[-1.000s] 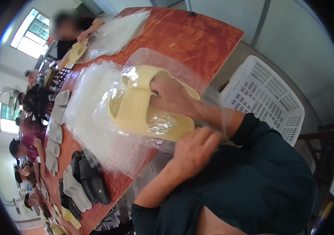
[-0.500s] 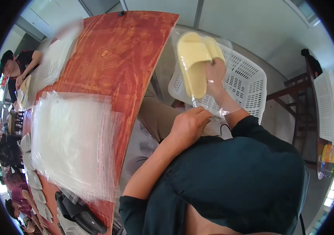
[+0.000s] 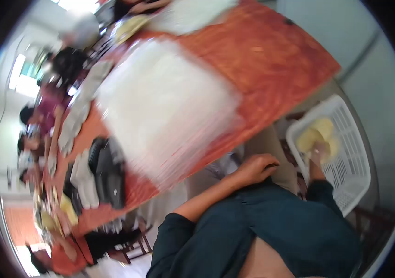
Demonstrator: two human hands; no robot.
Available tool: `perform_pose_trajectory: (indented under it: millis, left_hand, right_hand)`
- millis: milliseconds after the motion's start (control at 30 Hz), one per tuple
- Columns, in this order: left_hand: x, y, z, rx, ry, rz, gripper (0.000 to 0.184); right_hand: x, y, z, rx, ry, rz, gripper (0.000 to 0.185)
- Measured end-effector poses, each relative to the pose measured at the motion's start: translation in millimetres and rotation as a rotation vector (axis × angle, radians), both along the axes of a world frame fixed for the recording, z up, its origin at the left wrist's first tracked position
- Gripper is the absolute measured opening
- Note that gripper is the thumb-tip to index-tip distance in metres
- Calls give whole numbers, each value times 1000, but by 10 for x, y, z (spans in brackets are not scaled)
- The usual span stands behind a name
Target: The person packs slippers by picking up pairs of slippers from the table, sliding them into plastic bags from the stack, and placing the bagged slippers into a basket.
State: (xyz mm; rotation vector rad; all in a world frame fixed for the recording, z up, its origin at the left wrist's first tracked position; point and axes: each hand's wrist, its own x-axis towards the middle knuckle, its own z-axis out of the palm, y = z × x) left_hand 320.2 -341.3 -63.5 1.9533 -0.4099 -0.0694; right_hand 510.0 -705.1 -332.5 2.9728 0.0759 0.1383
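Over the white plastic basket, my right hand reaches down with its fingers closed on a pair of yellow slippers. Motion smears the slippers, and their clear bag hardly shows. Near my lap my left hand is loosely curled, thumb apart from the fingers, with nothing visible in it. A thick stack of clear plastic bags lies on the reddish wooden table, to the left of both hands.
Black slippers and grey slippers lie along the table's left part. Farther off are a row of pale slippers, another bag stack and a yellow slipper. Several people sit around the table, one in orange.
My head view has turned, so the table appears rotated. The right hand has lowered the slippers into the basket. My left hand has let go of the bag's edge and drawn away.
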Motion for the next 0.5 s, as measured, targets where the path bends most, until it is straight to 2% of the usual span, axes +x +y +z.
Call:
perform_pose_trajectory:
  millis: [33,67,100,133,200,233,300,367,400,433,467,500]
  left_hand:
    - [-70,117,2,-47,66,33,23]
    - [-155,237,44,-37,58,98,23]
    - [-257,329,99,-98,101,126,24]
    - [-347,406,142,-164,143,144,24]
    - [-526,535,191,-208,179,163,27]
    - [-596,577,204,-254,224,146,29]
    - [-702,606,223,-308,269,147,30]
    - [-756,591,218,-358,320,122,30]
    - [-757,576,204,-352,310,111,30]
    - [-761,556,193,-346,300,101,31]
    - [-773,535,189,-347,295,96,31]
    - [-791,520,190,-344,288,109,31]
  right_hand:
    - [60,-164,-257,203,35,-26,29]
    - [-29,-345,-382,624,-42,-17,38]
    - [-167,-413,-601,668,-39,79,39]
    - [-471,84,664,801,408,-215,41]
    - [-759,139,1354,667,606,159,41]
    - [-858,330,1809,660,606,176,41]
    - [-1093,740,2669,497,510,303,34]
    - [-1006,1049,3095,926,274,305,27]
    - [-880,1156,3305,1081,116,486,32]
    - [-875,1302,3540,1382,-117,553,28]
    - [-818,1612,4068,1485,-405,1006,46]
    - [-679,1338,4300,1357,-570,1034,63]
